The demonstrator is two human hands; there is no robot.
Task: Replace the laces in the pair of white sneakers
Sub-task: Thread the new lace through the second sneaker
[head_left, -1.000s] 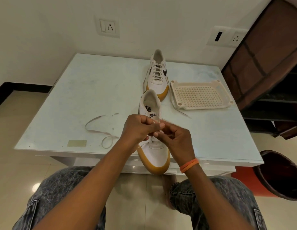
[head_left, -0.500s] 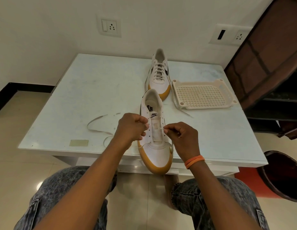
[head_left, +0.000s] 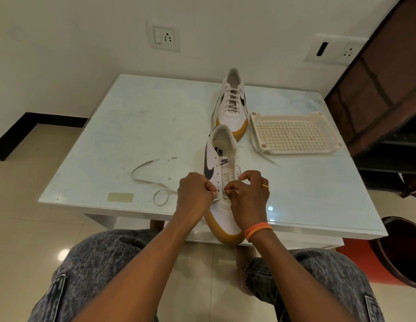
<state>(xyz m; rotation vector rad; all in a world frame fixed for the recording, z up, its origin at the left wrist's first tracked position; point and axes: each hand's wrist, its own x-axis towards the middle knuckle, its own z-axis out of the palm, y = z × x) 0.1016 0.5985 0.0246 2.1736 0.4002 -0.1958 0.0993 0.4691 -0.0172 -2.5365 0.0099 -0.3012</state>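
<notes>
right now both hands curled at the near sneaker (head_left: 222, 205) — left hand (head_left: 195, 194) & right hand (head_left: 250, 196) each pinching white lace (head_left: 216, 199) by lowest eyelets.

I cannot see the lower eyelets of the near sneaker (head_left: 222, 182): my left hand (head_left: 195, 194) and right hand (head_left: 250, 196) cover them, and each grip hides its fingertips and most of the lace (head_left: 216, 200) there. My right wrist covers part of the toe. The bin (head_left: 402, 249) beside the counter (head_left: 132, 126) is cut by the frame's right edge.
</notes>
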